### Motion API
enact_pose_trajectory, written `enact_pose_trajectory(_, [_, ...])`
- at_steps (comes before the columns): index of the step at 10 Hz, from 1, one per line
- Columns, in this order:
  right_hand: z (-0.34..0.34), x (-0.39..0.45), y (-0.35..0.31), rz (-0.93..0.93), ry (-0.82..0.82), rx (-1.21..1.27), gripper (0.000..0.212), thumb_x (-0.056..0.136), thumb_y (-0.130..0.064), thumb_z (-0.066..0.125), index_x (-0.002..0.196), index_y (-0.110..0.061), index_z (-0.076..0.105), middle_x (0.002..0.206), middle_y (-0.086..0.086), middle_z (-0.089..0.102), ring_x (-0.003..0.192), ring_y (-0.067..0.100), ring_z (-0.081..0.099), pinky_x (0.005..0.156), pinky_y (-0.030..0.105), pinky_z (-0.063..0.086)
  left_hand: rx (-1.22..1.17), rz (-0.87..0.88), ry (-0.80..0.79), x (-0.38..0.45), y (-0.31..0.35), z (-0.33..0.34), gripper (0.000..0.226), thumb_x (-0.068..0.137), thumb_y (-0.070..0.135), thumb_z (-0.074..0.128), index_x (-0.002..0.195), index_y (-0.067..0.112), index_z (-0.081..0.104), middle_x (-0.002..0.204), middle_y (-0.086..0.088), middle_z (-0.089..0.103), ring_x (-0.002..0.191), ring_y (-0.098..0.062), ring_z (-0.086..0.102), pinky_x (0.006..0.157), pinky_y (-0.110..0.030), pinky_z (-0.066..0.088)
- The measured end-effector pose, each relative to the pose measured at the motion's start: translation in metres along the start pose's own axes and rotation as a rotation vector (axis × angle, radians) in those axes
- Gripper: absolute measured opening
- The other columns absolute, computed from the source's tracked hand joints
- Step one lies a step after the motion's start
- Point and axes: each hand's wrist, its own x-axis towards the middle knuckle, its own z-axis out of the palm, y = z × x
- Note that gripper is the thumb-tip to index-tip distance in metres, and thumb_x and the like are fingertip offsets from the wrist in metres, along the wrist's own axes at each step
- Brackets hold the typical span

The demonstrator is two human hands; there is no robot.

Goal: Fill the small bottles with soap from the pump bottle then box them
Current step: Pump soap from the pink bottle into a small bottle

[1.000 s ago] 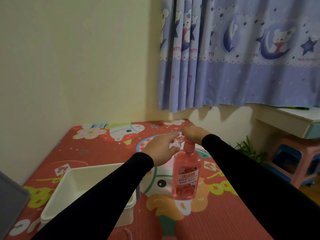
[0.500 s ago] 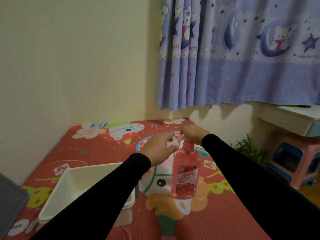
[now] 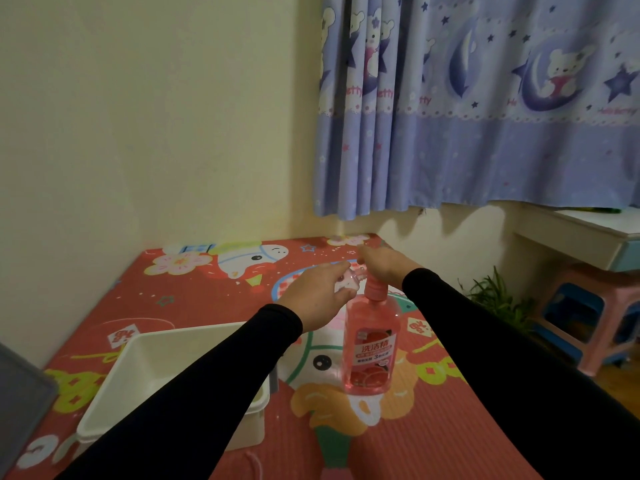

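A pink pump bottle of soap (image 3: 371, 348) stands upright on the red play mat (image 3: 433, 427). My right hand (image 3: 382, 263) lies on top of its pump head, which the hand hides. My left hand (image 3: 317, 296) holds a small clear bottle (image 3: 349, 280) just left of the pump's neck, close to the nozzle. The small bottle is mostly covered by my fingers, and I cannot make out how full it is. A white plastic box (image 3: 138, 368) sits open at the left, partly behind my left sleeve.
The mat reaches the cream wall at the back and left. A grey object (image 3: 17, 403) shows at the far left edge. To the right stand a green plant (image 3: 495, 299), a pink stool (image 3: 595, 317) and a white shelf (image 3: 581, 233) under the blue curtain.
Both hands and the pump bottle have stayed in place; only the view shifted slightly.
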Motion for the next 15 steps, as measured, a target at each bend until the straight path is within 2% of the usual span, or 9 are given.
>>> enact_pose_trajectory(2, [-0.012,0.002,-0.01,-0.013,-0.01,0.028,0.05,0.101,-0.037,0.029,0.131,-0.003,0.052,0.133,0.021,0.054,0.124,0.037,0.05,0.106,0.045,0.04,-0.035,0.046,0.024,0.003,0.007,-0.013,0.048,0.097,0.032,0.051,0.142,0.022,0.04,0.128,-0.001,0.053,0.112,-0.019,0.049,0.086,-0.023,0.032])
enact_pose_trajectory(4, [0.001,0.004,-0.002,-0.023,-0.006,0.001,0.044,0.103,-0.027,0.031,0.134,0.0,0.048,0.138,0.022,0.049,0.129,0.037,0.046,0.107,0.042,0.036,-0.004,0.018,-0.003,0.0,0.0,-0.001,0.047,0.098,0.037,0.048,0.141,0.022,0.04,0.132,-0.002,0.051,0.117,-0.021,0.049,0.084,-0.023,0.031])
enact_pose_trajectory(6, [-0.01,-0.005,-0.009,-0.042,0.0,-0.07,0.046,0.105,-0.026,0.024,0.138,-0.001,0.042,0.138,0.025,0.047,0.129,0.039,0.044,0.108,0.044,0.034,0.018,0.03,-0.003,0.005,0.003,-0.008,0.042,0.097,0.037,0.05,0.134,0.019,0.045,0.124,-0.003,0.054,0.105,-0.019,0.05,0.08,-0.025,0.033])
enact_pose_trajectory(7, [-0.014,-0.004,-0.011,-0.067,0.031,-0.078,0.043,0.104,-0.022,0.019,0.131,-0.004,0.047,0.124,0.022,0.056,0.117,0.036,0.051,0.103,0.042,0.036,0.004,0.046,0.0,0.006,0.006,-0.015,0.045,0.097,0.035,0.05,0.139,0.02,0.043,0.123,-0.002,0.054,0.104,-0.02,0.05,0.082,-0.026,0.034])
enact_pose_trajectory(9, [-0.001,0.001,-0.003,-0.063,-0.014,-0.061,0.045,0.105,-0.023,0.026,0.142,-0.001,0.036,0.146,0.022,0.04,0.135,0.036,0.039,0.112,0.042,0.031,0.032,0.014,-0.008,0.002,0.001,-0.003,0.041,0.097,0.037,0.048,0.135,0.02,0.045,0.124,-0.002,0.054,0.105,-0.02,0.051,0.078,-0.027,0.033])
enact_pose_trajectory(11, [-0.007,0.0,-0.007,-0.053,-0.016,-0.046,0.047,0.104,-0.03,0.026,0.138,-0.001,0.042,0.142,0.023,0.045,0.131,0.037,0.043,0.109,0.042,0.033,0.01,0.028,-0.002,0.004,0.004,-0.008,0.026,0.096,0.034,0.05,0.117,0.017,0.051,0.115,-0.002,0.056,0.094,-0.017,0.048,0.077,-0.028,0.035])
enact_pose_trajectory(12, [-0.012,0.004,-0.011,-0.055,-0.005,-0.038,0.049,0.104,-0.033,0.024,0.134,-0.001,0.047,0.134,0.024,0.051,0.124,0.039,0.049,0.106,0.048,0.039,0.0,0.046,0.009,0.004,0.008,-0.016,0.037,0.097,0.033,0.05,0.131,0.016,0.049,0.119,-0.001,0.055,0.094,-0.015,0.046,0.08,-0.027,0.035])
enact_pose_trajectory(14, [0.0,0.006,-0.001,-0.022,-0.031,0.047,0.043,0.101,-0.028,0.034,0.129,-0.001,0.053,0.135,0.022,0.053,0.126,0.037,0.049,0.105,0.043,0.039,0.042,0.021,-0.001,0.001,0.001,-0.002,0.046,0.097,0.038,0.048,0.139,0.019,0.042,0.128,-0.004,0.053,0.116,-0.023,0.051,0.08,-0.024,0.031])
enact_pose_trajectory(15, [0.001,0.004,-0.002,-0.022,-0.053,0.024,0.044,0.102,-0.028,0.032,0.132,-0.002,0.051,0.137,0.02,0.051,0.129,0.035,0.046,0.106,0.04,0.036,0.053,0.015,-0.016,0.001,0.001,-0.003,0.045,0.097,0.038,0.049,0.138,0.02,0.043,0.129,-0.003,0.053,0.111,-0.019,0.051,0.082,-0.025,0.034])
